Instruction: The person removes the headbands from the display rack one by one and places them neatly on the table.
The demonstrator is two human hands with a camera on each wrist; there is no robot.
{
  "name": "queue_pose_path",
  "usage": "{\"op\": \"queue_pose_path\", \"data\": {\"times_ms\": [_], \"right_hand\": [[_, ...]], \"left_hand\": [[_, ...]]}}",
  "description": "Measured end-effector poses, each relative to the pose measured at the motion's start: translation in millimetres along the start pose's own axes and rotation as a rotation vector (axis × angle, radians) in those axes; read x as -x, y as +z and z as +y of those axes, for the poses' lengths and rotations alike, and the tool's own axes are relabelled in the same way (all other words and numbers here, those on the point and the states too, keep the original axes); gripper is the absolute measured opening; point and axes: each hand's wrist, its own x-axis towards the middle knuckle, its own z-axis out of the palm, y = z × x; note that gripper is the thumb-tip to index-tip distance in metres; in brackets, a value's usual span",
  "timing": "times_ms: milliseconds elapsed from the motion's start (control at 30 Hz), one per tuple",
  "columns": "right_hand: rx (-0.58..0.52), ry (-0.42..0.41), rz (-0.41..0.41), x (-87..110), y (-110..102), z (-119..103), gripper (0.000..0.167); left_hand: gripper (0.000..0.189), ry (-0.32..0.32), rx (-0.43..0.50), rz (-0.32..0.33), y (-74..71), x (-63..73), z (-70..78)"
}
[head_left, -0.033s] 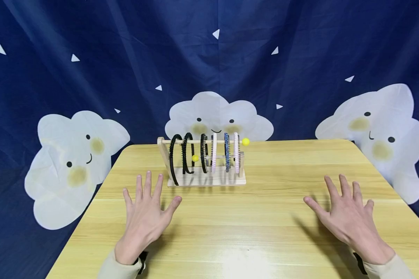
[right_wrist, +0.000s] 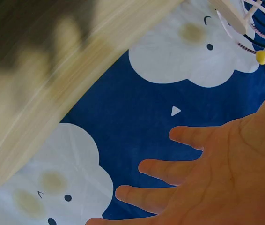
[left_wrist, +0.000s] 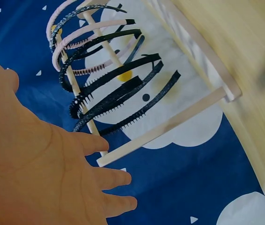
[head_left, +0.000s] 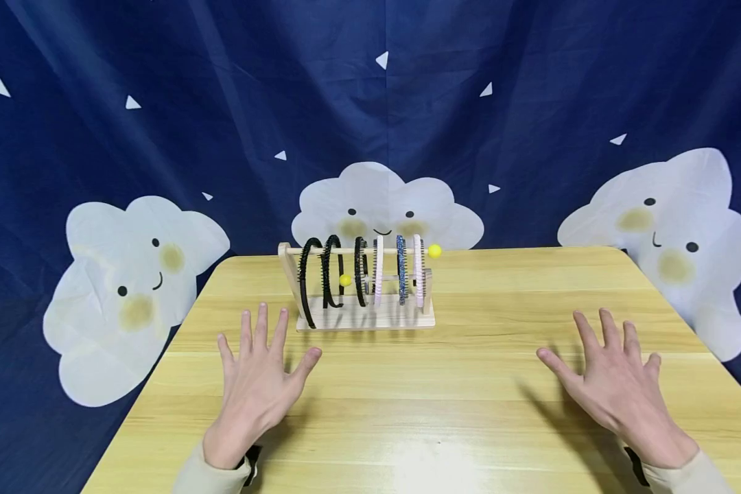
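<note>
- Location: we find the headbands hung in a row over the upper rod (head_left: 348,252) of a wooden rack (head_left: 401,322), which stands toward the far side of the surface (head_left: 469,384). Three at the left are black (head_left: 303,288); the others are pink (head_left: 379,274), blue (head_left: 402,274) and pink again.
- Handling: we judge each headband light and springy, likely plastic under fabric or glitter. The comb teeth could snag on a neighbour or on the rod; forcing the ends apart may snap one.
- Hold: we would advise pinching one band at its crown, or low on a front leg, clear of the teeth. The rack appears light as well and could slide; an end upright offers the firmer purchase. A yellow knob (head_left: 435,251) caps the upper rod.
- Left hand (head_left: 256,381): fingers spread, thumb out toward the middle, nothing held. It lies nearer the rack, in front and to its left, without contact.
- Right hand (head_left: 617,387): likewise spread and holding nothing, well apart from the rack. Its offset shadow suggests to us that it is raised above the surface.
</note>
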Motion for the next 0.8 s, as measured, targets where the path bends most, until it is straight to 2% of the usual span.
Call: {"op": "queue_pose_path", "data": {"times_ms": [367, 567, 800], "right_hand": [[-0.005, -0.014, 0.012, -1.2, -2, -6, 0.094], [0.009, -0.055, 0.023, -0.1, -4, -11, 0.093], [-0.065, -0.138, 0.081, -1.0, -8, -21, 0.090]], "left_hand": [[0.091, -0.010, -0.002, 0.002, 0.7, 2.2, -1.6], [0.090, -0.024, -0.010, -0.005, -1.9, -0.2, -4.4], [0.087, -0.051, 0.042, 0.070, -12.6, -4.5, -11.4]]}}
